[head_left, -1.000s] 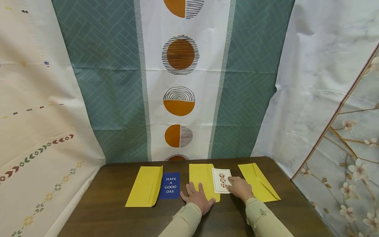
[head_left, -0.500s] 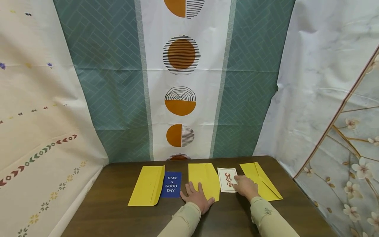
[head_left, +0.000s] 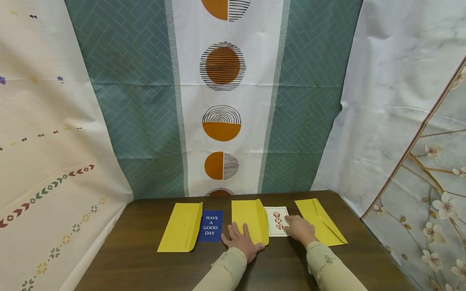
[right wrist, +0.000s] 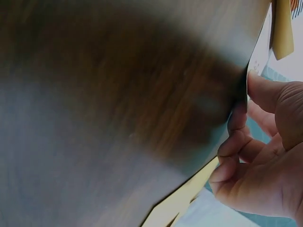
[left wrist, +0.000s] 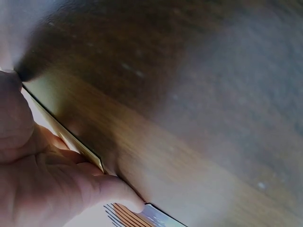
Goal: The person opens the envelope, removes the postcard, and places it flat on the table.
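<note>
My left hand lies with spread fingers on the middle yellow envelope, its thumb near the lower right corner. The envelope's right-hand flap stands slightly raised. My right hand pinches the right edge of a white card printed with red round motifs. In the right wrist view, the thumb is on the face of the card and other fingers curl at its edge. The card's left edge meets the envelope's flap and is partly hidden behind it.
Left of the middle envelope lies a blue card reading "HAVE A GOOD DAY", beside another yellow envelope. A third yellow envelope lies right of my right hand. Patterned curtains hang behind the dark wooden table.
The white card first moved right, off the top of the middle envelope, then back left against its flap, which now stands more raised. The left hand stayed on the envelope.
</note>
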Action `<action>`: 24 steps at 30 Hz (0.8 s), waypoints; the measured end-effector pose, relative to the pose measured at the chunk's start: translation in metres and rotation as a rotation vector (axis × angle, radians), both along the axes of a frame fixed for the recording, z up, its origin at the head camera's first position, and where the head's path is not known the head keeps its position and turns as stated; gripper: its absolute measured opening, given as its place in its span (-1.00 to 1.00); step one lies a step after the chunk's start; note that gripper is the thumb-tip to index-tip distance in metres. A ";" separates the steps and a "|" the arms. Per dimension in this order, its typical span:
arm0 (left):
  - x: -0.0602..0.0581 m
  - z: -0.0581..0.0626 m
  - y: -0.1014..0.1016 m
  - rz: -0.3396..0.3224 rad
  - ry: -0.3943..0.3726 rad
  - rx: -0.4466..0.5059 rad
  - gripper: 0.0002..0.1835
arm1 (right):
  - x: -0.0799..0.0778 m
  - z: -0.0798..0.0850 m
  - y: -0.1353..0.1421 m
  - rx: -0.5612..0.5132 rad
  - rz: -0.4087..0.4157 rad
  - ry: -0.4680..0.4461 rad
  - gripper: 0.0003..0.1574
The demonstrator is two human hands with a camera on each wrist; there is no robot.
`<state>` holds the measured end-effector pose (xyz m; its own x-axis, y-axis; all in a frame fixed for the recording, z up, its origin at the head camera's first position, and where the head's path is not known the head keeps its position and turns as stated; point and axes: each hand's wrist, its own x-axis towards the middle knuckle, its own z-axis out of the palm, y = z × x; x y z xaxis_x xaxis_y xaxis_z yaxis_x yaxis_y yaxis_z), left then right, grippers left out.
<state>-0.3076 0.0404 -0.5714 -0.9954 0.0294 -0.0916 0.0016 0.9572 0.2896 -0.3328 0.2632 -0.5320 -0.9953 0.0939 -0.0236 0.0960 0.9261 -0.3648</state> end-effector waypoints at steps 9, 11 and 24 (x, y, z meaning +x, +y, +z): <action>0.002 0.003 -0.001 -0.001 -0.009 -0.009 0.13 | -0.003 -0.001 -0.006 0.043 -0.005 -0.005 -0.44; 0.002 0.003 -0.001 0.000 -0.007 -0.012 0.13 | -0.003 -0.001 -0.006 0.041 -0.004 -0.004 -0.45; 0.001 0.001 -0.003 -0.024 0.043 -0.013 0.14 | -0.002 -0.001 0.001 -0.040 0.001 0.061 -0.43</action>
<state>-0.3063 0.0378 -0.5703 -0.9974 0.0527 -0.0497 0.0370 0.9604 0.2761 -0.3346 0.2642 -0.5329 -0.9951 0.0929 0.0330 0.0716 0.9108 -0.4065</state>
